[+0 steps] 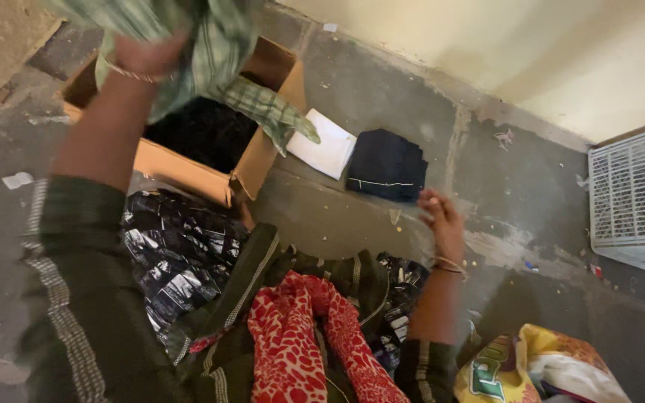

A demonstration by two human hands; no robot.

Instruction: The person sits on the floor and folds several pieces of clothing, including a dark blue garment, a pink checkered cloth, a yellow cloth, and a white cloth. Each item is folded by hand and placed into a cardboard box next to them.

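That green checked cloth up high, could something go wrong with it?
Maybe. The green checked cloth hangs from the left hand over the cardboard box, and its loose end dangles past the box's rim, so it might slip onto the dusty floor. That trailing end could also brush the white paper beside the box.

Grey concrete floor [382, 82], stained and littered, is bounded by cream wall [561, 45] beyond hands; white slatted crate [632, 194] is seen far right.

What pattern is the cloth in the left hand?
Green and white checks on the cloth gripped by the left hand, head view.
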